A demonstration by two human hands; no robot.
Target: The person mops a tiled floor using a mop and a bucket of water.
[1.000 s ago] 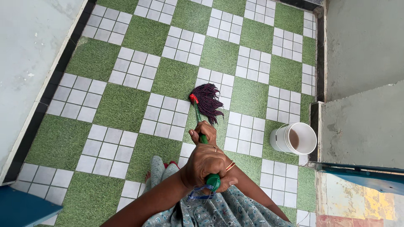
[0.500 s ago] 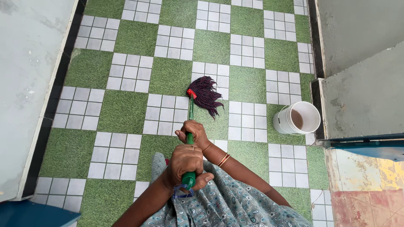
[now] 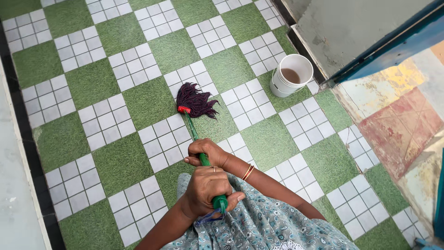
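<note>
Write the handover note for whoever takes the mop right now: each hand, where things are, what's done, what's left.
Left hand: closed around the top end of the green mop handle, near the body.
Right hand: gripping the handle lower down, bangles on the wrist.
Mop head: dark purple strands resting on the green-and-white tiled floor, spread across a green and a white tile.
White bucket: upright on the floor by the wall, brownish water inside, apart from the mop.
Done: cannot tell which tiles are mopped; no wet trail shows.
Left: likely the tiles around the mop.
</note>
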